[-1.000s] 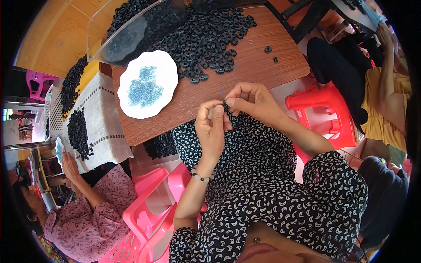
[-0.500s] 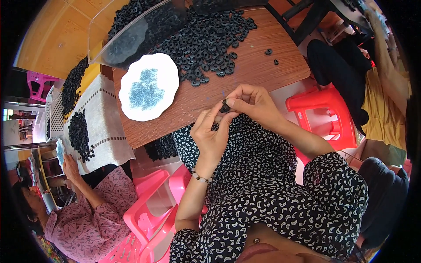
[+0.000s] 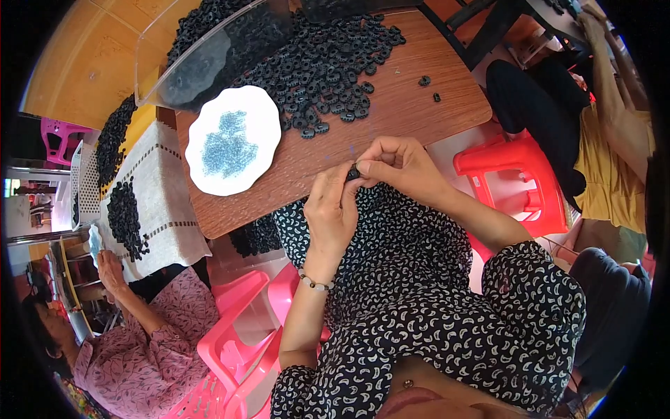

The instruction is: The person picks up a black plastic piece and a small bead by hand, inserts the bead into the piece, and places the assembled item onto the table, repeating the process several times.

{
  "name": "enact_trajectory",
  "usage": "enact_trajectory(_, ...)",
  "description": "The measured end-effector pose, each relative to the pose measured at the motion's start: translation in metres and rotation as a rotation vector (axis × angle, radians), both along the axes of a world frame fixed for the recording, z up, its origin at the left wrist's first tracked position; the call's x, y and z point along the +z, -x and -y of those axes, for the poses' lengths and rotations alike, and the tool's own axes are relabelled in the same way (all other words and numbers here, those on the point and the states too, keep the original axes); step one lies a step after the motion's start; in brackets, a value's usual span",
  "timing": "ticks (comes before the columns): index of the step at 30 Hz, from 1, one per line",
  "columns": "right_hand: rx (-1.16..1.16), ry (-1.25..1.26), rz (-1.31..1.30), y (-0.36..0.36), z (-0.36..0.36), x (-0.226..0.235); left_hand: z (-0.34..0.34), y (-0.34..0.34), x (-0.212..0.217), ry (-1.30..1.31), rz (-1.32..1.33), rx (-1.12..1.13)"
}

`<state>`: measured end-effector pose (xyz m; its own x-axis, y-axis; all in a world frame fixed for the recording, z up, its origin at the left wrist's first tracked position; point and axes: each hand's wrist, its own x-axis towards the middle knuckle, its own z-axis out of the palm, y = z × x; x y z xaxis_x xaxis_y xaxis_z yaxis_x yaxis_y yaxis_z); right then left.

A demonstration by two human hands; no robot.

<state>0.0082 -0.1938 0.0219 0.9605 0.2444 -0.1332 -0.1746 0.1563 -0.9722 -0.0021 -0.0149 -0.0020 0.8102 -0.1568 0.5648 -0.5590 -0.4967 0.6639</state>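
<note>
A small black oval piece (image 3: pixel 353 172) sits between the fingertips of both hands, just off the near edge of the wooden table (image 3: pixel 412 108). My left hand (image 3: pixel 331 207) pinches it from the left, with its fingers curled. From the right, the thumb and forefinger of my right hand (image 3: pixel 405 172) close on its upper end. On the table, left of my hands, lies a white scalloped plate (image 3: pixel 265 150) with a spread of tiny blue-grey grains (image 3: pixel 232 146). Beyond it spreads a heap of similar black pieces (image 3: pixel 324 73).
A clear plastic bin (image 3: pixel 209 66) of black pieces stands at the far left. Two loose pieces (image 3: pixel 424 81) lie at the right. A red stool (image 3: pixel 513 181) and a pink chair (image 3: pixel 234 328) flank me. A co-worker's hand (image 3: pixel 112 271) is by the cloth-covered table (image 3: pixel 157 188).
The black piece has turned slightly between my fingers, and my left fingers have closed in more around it. The whole view has shifted a little. At the left, the co-worker's hand has moved slightly.
</note>
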Motion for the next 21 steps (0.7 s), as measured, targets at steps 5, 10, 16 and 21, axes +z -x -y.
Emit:
enact_trajectory(5,0.034,0.025,0.001,-0.002,0.006,0.009,-0.004,0.004,0.002,0.075,-0.146,-0.034)
enact_trajectory(10,0.014,0.037,-0.006,-0.001,0.006,0.015,-0.003,0.004,0.006,0.158,-0.227,-0.072)
enact_trajectory(16,-0.001,0.114,0.068,0.003,0.006,0.012,-0.005,0.005,0.005,0.167,-0.241,-0.124)
enact_trajectory(21,-0.023,0.179,0.082,0.004,0.006,0.017,-0.005,0.003,0.004,0.156,-0.164,-0.122)
